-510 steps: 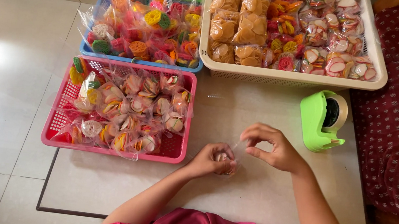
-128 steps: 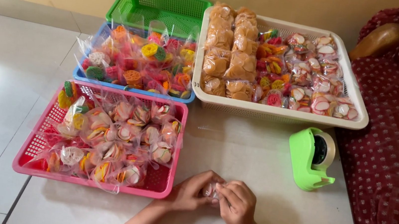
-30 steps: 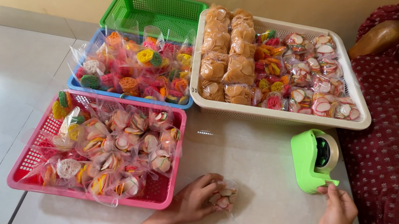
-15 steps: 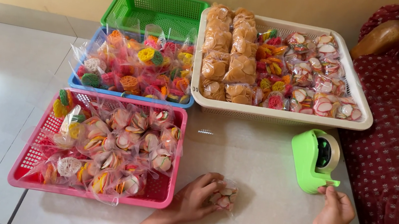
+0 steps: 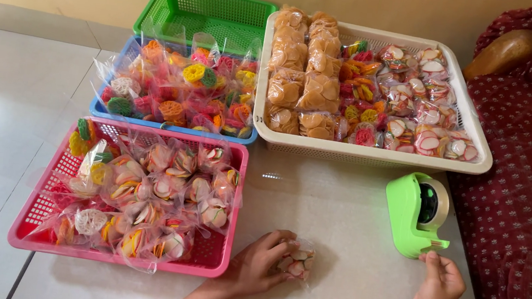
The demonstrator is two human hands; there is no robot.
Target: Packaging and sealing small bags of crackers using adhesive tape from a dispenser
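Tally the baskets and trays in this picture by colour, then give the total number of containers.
Green basket: 1
Blue basket: 1
Pink basket: 1
Cream tray: 1
Total: 4 containers

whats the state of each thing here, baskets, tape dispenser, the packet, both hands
left hand: holding the small snack packet on the table
right hand: fingers at the tape dispenser's front end
tape dispenser: upright, roll loaded
pink basket: full of packets
blue basket: full
green basket: looks empty
cream tray: full
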